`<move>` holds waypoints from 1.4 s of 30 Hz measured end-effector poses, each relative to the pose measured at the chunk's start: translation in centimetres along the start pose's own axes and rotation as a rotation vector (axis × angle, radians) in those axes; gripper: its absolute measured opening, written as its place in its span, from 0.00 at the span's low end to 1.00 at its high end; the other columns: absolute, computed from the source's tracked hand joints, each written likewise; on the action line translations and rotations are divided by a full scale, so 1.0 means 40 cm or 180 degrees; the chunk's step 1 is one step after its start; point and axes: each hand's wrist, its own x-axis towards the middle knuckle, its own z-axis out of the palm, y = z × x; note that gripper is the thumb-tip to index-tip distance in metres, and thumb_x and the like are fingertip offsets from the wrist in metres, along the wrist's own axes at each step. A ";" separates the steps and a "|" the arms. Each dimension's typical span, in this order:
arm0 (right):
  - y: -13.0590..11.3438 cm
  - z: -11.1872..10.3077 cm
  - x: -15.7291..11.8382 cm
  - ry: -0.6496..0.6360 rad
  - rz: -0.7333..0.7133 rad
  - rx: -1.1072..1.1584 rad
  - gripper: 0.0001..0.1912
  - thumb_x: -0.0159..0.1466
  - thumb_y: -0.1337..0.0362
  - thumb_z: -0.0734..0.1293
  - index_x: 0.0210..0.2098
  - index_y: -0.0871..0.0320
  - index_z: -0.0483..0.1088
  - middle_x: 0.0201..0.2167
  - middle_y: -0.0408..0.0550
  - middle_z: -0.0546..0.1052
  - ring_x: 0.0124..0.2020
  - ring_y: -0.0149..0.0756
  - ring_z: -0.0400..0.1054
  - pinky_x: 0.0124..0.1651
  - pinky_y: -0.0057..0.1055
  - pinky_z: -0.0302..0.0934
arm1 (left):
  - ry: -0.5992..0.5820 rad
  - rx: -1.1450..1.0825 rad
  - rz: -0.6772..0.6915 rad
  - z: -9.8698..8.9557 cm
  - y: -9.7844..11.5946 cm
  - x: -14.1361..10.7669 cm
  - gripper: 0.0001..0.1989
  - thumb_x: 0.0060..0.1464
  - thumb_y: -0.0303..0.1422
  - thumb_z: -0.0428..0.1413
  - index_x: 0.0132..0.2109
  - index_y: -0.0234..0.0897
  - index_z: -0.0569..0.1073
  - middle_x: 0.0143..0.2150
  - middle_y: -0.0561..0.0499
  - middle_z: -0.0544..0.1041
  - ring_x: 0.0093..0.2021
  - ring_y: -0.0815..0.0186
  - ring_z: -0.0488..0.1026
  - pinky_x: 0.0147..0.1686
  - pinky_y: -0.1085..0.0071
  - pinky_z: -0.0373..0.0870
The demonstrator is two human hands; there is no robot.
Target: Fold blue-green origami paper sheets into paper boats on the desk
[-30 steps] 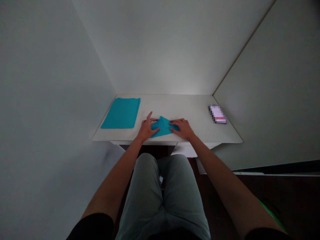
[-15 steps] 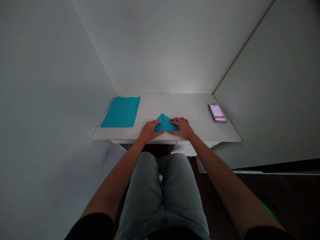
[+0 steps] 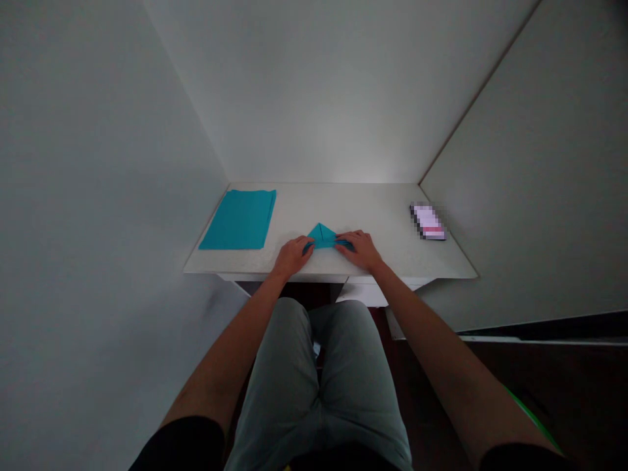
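Note:
A folded teal paper triangle (image 3: pixel 321 236) lies near the middle of the white desk (image 3: pixel 343 209), its point aimed away from me. My left hand (image 3: pixel 293 257) grips its left corner, and my right hand (image 3: pixel 360 250) grips its right corner. Fingers hide both lower corners and part of the bottom edge. Further left, a flat, folded teal sheet (image 3: pixel 239 220) lies apart from both hands.
A pixelated phone-like object (image 3: pixel 428 222) lies at the desk's right end. White walls (image 3: pixel 318 98) rise behind and beside the desk. The desk's front edge (image 3: pixel 245 271) runs just below my hands, above my knees.
The teal triangle now looks narrower and sits straighter, with more of it covered by my fingers. My hands have moved closer together, holding its lower corners.

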 end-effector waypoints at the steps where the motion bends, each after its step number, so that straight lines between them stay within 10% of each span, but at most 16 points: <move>1: 0.000 0.000 0.001 0.0016 0.0067 0.0029 0.19 0.75 0.49 0.65 0.56 0.48 0.81 0.58 0.50 0.83 0.59 0.54 0.71 0.63 0.56 0.59 | 0.0015 -0.0050 -0.0078 -0.002 -0.002 0.002 0.10 0.71 0.34 0.56 0.54 0.42 0.80 0.54 0.45 0.84 0.53 0.56 0.82 0.58 0.59 0.77; 11: -0.002 -0.004 0.007 0.0053 0.0318 0.0088 0.22 0.79 0.53 0.57 0.60 0.50 0.77 0.56 0.51 0.83 0.58 0.51 0.73 0.64 0.51 0.59 | 0.0131 -0.0525 -0.0538 -0.019 -0.001 0.005 0.12 0.67 0.35 0.63 0.56 0.44 0.78 0.51 0.47 0.85 0.53 0.56 0.82 0.56 0.61 0.77; 18: 0.025 0.009 0.012 0.0260 0.0356 0.0186 0.25 0.79 0.53 0.52 0.63 0.51 0.75 0.52 0.52 0.84 0.52 0.51 0.76 0.61 0.50 0.63 | 0.0226 -0.0548 -0.0073 -0.023 0.001 0.005 0.10 0.68 0.33 0.61 0.55 0.43 0.79 0.55 0.47 0.82 0.57 0.59 0.80 0.62 0.61 0.75; 42: 0.071 0.021 0.008 0.0922 0.0327 0.0710 0.23 0.60 0.66 0.65 0.55 0.56 0.73 0.55 0.58 0.78 0.51 0.50 0.74 0.57 0.49 0.69 | 0.0409 -0.1043 -0.0264 -0.009 -0.019 0.009 0.12 0.64 0.28 0.60 0.53 0.40 0.77 0.56 0.45 0.79 0.52 0.62 0.81 0.58 0.60 0.80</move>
